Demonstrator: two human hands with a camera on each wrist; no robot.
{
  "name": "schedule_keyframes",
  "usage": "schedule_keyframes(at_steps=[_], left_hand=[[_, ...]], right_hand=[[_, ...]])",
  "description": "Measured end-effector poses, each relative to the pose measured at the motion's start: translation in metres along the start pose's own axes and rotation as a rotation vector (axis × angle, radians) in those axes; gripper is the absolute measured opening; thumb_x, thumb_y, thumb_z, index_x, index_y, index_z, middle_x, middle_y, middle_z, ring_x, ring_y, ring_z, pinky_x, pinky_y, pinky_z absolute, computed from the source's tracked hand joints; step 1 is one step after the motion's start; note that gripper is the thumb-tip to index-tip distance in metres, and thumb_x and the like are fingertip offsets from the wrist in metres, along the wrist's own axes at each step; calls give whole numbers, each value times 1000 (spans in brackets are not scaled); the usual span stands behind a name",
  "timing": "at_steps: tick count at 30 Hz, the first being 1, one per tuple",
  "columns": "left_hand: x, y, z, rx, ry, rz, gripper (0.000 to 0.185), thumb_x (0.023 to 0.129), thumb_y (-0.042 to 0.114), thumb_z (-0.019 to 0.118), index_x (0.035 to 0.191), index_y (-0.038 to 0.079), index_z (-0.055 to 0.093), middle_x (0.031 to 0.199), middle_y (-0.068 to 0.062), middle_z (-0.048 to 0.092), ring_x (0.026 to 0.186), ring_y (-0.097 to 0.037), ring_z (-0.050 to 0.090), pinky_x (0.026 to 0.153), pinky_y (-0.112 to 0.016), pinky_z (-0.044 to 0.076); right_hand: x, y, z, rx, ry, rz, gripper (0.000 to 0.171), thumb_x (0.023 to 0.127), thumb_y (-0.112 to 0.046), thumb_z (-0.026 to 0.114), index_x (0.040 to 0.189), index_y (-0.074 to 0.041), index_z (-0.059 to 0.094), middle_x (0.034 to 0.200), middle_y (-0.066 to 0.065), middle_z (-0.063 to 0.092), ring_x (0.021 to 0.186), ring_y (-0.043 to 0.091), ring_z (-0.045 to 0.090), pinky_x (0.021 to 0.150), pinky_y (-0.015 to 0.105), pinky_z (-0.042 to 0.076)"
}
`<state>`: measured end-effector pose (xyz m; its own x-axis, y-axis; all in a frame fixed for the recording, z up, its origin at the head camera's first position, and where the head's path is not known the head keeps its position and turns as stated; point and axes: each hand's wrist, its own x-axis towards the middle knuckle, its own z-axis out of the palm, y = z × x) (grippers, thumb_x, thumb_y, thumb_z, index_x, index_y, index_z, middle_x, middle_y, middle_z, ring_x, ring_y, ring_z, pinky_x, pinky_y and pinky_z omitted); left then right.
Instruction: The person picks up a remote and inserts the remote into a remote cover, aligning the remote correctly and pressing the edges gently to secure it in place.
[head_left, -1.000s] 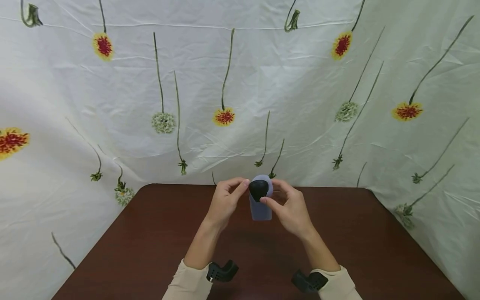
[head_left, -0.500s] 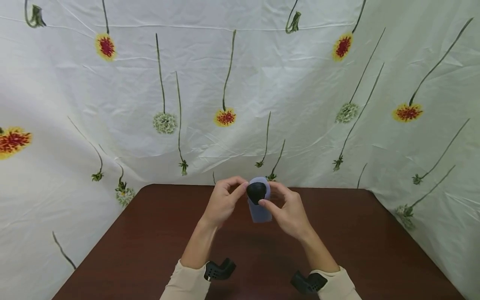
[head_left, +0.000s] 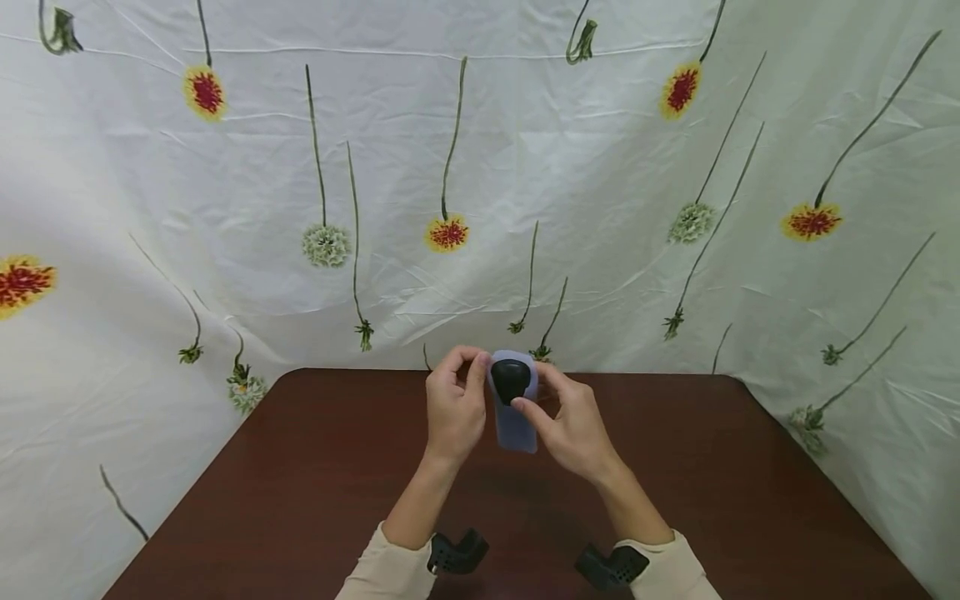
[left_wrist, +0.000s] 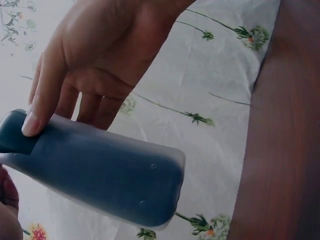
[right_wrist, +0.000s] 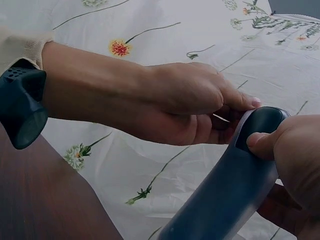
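Head view: blue-grey bottle between both hands' fingers, above table.

Over the last second the bluish-grey bottle has tipped: it stood close to upright between the hands, and now its black cap end leans toward the person's left while its base swings out to their right. It has also sunk a little, closer to the far edge of the table.

The left hand has turned. Its palm faced more sideways before, with the fingers reaching across to the cap; now the back of the hand faces the head camera and the fingers curl in tighter beside the cap.

The right hand has slid slightly toward the left hand, its thumb just under the cap.
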<state>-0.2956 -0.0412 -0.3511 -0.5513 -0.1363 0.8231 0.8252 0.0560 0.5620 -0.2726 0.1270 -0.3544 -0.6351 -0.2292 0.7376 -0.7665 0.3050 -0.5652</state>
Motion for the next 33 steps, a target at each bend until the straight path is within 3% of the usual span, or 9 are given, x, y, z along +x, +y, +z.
schedule_keyframes(at_steps=[6,10,15,20,26,33], left_hand=[[-3,-6,6,128,37,208,10,99,-6,64,92,-1,68,85,-11,65,71,-21,59,64,-26,48],[1,-8,2,67,-33,291,12,96,-9,67,92,1,70,88,-10,67,82,-24,65,76,-31,52],[7,-7,-12,-67,-236,280,14,92,-5,70,103,3,72,101,-13,66,92,-28,63,81,-37,54],[9,-6,-19,-30,-350,223,39,81,-1,85,117,6,72,117,-11,68,106,-26,63,86,-41,52],[11,-4,-15,-69,-387,294,43,74,-8,90,114,-4,76,112,-13,73,104,-28,69,94,-39,55],[11,-5,-14,-75,-377,347,38,71,-15,87,107,-6,78,105,-14,75,97,-28,72,87,-35,58]], right_hand=[[2,2,2,-104,72,-98,40,87,2,82,124,3,66,106,13,73,91,24,74,68,34,61],[3,6,-3,-157,120,-183,43,84,7,83,123,3,67,112,14,72,98,27,72,79,40,60],[4,10,-13,-134,119,-255,46,81,13,82,123,2,68,115,13,73,101,28,72,86,34,58],[5,11,-17,-112,95,-319,50,77,16,83,122,1,68,114,13,73,100,28,71,90,27,55],[6,9,-18,-91,79,-344,47,75,19,82,116,0,69,108,11,73,100,26,70,93,27,52],[5,8,-20,-106,122,-319,53,74,15,86,120,1,64,116,15,68,108,29,66,97,28,50]])
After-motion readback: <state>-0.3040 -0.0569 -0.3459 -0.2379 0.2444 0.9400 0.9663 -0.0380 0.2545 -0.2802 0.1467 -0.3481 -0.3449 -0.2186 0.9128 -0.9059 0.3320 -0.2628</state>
